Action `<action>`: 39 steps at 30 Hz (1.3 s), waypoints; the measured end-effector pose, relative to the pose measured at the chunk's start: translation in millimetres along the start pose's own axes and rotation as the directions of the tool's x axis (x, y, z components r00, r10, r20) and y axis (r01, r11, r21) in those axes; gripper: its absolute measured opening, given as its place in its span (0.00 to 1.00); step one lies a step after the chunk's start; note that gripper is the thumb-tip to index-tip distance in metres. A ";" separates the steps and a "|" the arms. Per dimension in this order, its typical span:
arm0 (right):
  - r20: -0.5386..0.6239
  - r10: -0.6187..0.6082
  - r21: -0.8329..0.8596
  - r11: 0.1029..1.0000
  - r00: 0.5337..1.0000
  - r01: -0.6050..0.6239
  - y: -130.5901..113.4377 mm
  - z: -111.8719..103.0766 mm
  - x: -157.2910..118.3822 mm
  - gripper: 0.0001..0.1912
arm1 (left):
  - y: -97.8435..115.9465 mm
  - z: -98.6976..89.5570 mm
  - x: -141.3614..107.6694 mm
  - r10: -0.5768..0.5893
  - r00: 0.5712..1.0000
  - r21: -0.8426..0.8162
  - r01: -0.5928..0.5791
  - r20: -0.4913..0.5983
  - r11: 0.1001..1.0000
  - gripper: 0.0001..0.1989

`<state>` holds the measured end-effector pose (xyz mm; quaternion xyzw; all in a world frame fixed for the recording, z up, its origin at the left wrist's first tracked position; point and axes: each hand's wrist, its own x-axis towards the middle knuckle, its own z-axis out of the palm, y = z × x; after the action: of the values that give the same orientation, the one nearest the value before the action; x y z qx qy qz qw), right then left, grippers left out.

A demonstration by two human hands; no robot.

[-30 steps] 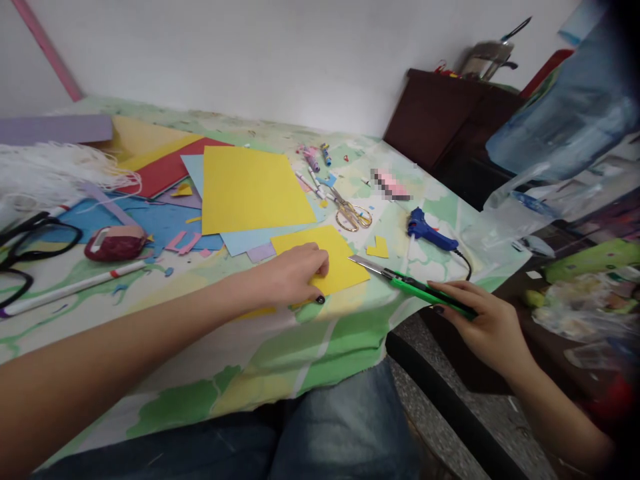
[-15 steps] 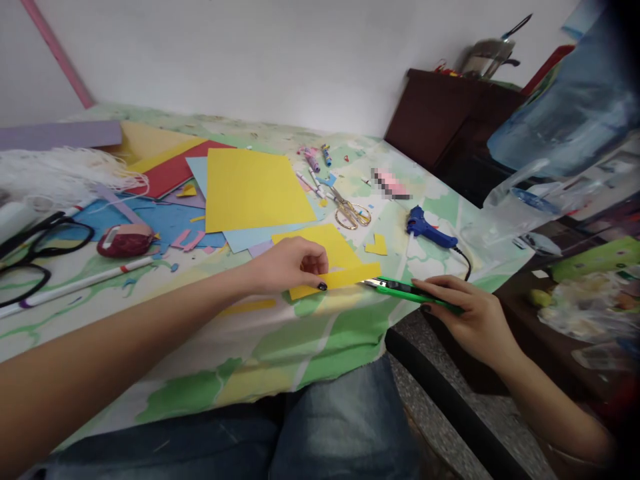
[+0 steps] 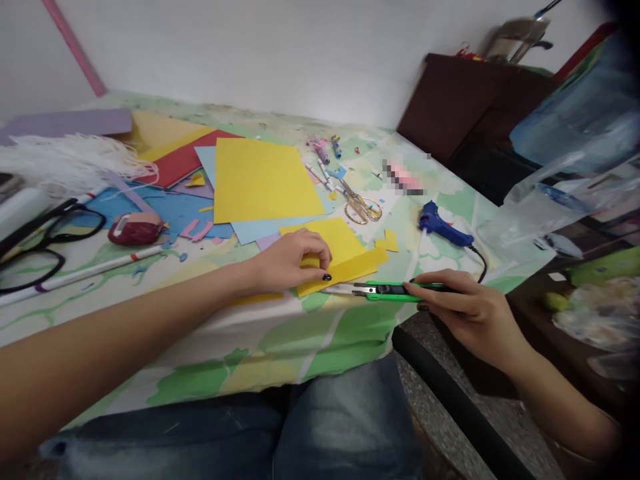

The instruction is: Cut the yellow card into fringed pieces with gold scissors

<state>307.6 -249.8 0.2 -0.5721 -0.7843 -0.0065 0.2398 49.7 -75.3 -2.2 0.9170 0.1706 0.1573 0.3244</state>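
Nearest: denim-clad legs (image 3: 345,413) below front edge of table (image 3: 200,353). Right hand (image 3: 473,313): grip clamped on green cutter (image 3: 395,291), blade pointing left at near edge of small yellow sheet (image 3: 340,237). Left hand (image 3: 290,263): grip pinching folded near part of sheet, which lies close to table's front edge. Beyond: blue glue gun (image 3: 445,225) at right, gold-handled scissors (image 3: 356,198) near middle, large yellow sheet (image 3: 267,180) overlapping light-blue sheet (image 3: 255,231). Farther: red card (image 3: 185,162). Farthest: white wall (image 3: 240,60).

Grn/wht tblcloth (image 3: 357,333) | 1 glue gun (image 3: 446,227) | 1 scissors (image 3: 357,198) | ylw ppr (image 3: 343,239)
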 end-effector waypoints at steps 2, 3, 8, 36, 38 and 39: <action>0.022 0.012 0.031 0.999 1.000 -0.012 0.5 -0.1 -1.6 0.17 | -2.6 -3.0 -2.5 0.019 1.000 0.018 -0.019 0.011 1.000 0.06; 0.030 0.015 0.043 0.999 0.999 -0.016 0.5 0.0 -2.2 0.17 | -4.8 -5.3 -4.2 0.027 0.999 0.026 -0.027 0.023 0.999 0.09; 0.036 0.008 0.062 0.998 0.999 -0.010 -0.4 1.3 -3.3 0.17 | -20.2 -19.2 -11.5 0.065 0.980 -0.008 -0.065 0.186 0.998 0.23; 0.038 -0.026 0.071 0.997 0.999 0.024 0.8 4.0 -1.4 0.18 | -29.1 -34.8 -1.2 0.138 0.878 0.066 -0.188 0.457 0.980 0.26; 0.044 -0.030 0.081 0.996 0.999 0.027 -0.5 5.0 -0.2 0.19 | -28.7 -33.7 -0.9 0.143 0.881 0.078 -0.198 0.451 0.977 0.27; 0.048 -0.034 0.085 0.996 0.998 0.030 -1.2 5.2 0.2 0.19 | -28.6 -33.4 -0.7 0.148 0.882 0.082 -0.205 0.447 0.975 0.28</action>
<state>304.5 -248.5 -4.1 -0.5487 -0.7987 0.0368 0.2441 29.7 -36.7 3.9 0.9592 0.0183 -0.0354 0.2799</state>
